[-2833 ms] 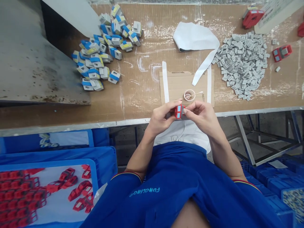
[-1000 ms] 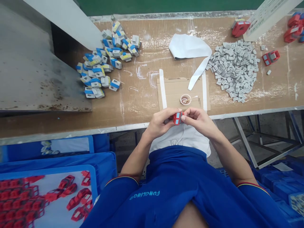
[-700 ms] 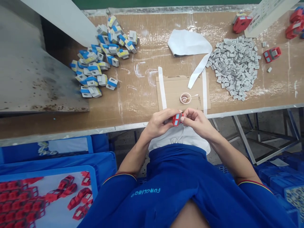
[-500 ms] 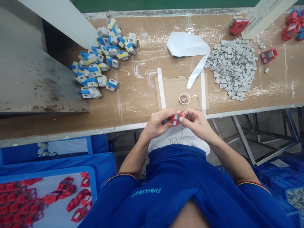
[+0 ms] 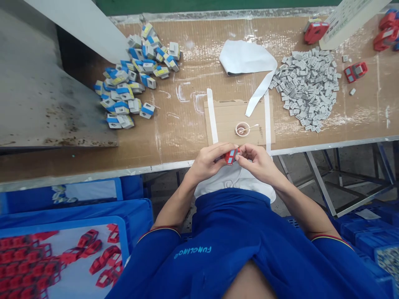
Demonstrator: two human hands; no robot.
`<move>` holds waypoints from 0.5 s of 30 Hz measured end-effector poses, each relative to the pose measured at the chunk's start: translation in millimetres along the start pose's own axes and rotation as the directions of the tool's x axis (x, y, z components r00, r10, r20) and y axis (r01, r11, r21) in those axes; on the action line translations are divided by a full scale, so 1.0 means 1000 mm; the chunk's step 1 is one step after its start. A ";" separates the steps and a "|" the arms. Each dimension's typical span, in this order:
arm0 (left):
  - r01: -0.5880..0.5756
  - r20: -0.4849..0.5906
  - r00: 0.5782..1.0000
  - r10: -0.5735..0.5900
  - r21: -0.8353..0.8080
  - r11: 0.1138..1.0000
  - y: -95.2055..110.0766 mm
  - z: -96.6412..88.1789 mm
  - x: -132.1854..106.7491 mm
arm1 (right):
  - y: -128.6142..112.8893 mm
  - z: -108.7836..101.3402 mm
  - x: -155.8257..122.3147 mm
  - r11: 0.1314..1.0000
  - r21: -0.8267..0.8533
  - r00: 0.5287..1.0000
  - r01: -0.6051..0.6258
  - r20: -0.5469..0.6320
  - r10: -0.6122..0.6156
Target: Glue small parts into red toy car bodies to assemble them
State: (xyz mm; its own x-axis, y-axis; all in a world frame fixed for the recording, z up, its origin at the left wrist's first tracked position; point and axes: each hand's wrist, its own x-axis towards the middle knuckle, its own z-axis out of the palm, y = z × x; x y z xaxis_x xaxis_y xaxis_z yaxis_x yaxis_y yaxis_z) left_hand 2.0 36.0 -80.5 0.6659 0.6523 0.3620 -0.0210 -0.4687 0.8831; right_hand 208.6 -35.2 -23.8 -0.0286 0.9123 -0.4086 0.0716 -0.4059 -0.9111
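Observation:
Between both hands, just off the table's front edge, is a small red toy vehicle cab [image 5: 231, 156] with light blue windows. My left hand [image 5: 209, 161] grips its left side, thumb below and fingers above. My right hand [image 5: 256, 162] pinches its right side with thumb and fingertips; whether a small part is also in that pinch is hidden. Beyond the hands, a small cup [image 5: 242, 129] with a thin white-tipped stick [image 5: 252, 127] across it sits on a taped cardboard sheet [image 5: 226, 120].
Small grey parts [image 5: 308, 85] lie heaped at right, near a loose red cab [image 5: 355, 72]. Blue-and-white toy pieces [image 5: 124, 89] are piled at left. A white cloth-like strip [image 5: 245, 58] lies at the back. A blue tray [image 5: 123, 232] of red cabs stands lower left.
The red cab has turned slightly in the hands, which otherwise stay nearly in place. The view has shifted a little.

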 end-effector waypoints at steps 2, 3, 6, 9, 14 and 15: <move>-0.001 -0.017 1.000 0.001 -0.043 0.999 -0.001 0.002 -0.001 | -0.002 0.002 -0.002 1.000 0.009 1.000 0.019 -0.005 -0.019; -0.010 -0.036 0.999 0.007 -0.081 0.997 -0.002 0.003 -0.001 | -0.004 0.003 -0.004 0.999 0.012 0.999 0.040 -0.010 -0.040; -0.055 -0.134 0.991 0.028 -0.197 0.979 0.002 0.008 -0.001 | -0.007 0.010 -0.013 0.982 -0.052 0.979 0.181 -0.080 -0.185; -0.088 -0.230 0.973 0.026 -0.263 0.961 0.012 0.013 0.000 | -0.008 0.021 -0.021 0.917 -0.179 0.910 0.358 -0.154 -0.385; -0.081 -0.223 0.975 -0.013 -0.408 0.909 0.030 0.018 0.000 | -0.009 0.031 -0.027 0.779 -0.332 0.763 0.532 -0.212 -0.611; -0.055 -0.202 0.979 -0.039 -0.441 0.896 0.033 0.019 0.000 | -0.009 0.031 -0.027 0.751 -0.371 0.737 0.546 -0.213 -0.641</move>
State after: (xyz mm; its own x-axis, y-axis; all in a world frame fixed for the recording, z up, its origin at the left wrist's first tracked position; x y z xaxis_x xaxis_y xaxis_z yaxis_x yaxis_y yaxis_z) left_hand 15.0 9.4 -57.0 0.5022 0.7767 0.3801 -0.3848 -0.1929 0.9026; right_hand 178.3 -58.1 -5.9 0.1458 0.9446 0.2942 0.4076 0.2136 -0.8878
